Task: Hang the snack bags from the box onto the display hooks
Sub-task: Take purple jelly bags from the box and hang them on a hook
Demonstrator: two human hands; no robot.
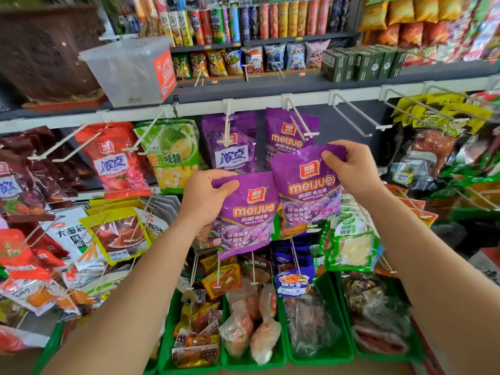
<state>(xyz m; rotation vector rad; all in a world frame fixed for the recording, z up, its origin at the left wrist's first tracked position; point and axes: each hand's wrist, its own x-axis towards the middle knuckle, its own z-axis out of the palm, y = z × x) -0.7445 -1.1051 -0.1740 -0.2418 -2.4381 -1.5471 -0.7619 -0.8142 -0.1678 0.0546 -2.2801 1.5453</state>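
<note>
Under hooks (299, 124), left hand (205, 196) pinching lower bag (249, 212), right hand (351, 169) pinching upper bag (311, 182)

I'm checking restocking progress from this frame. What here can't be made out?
Head view only:
- The box: outside the frame.
- Hang holes of the held bags: the left hand grips the top of the left bag, the right hand that of the right bag; the rest blurs.
- Any bags behind the hung meijue bag on its hook: hidden by it.
- Small print on the bags: too small.

Hands: left hand (207, 197) and right hand (354, 169), both bare.
Forearms: left forearm (130, 293) lower left, right forearm (433, 266) lower right, unsleeved.
</note>
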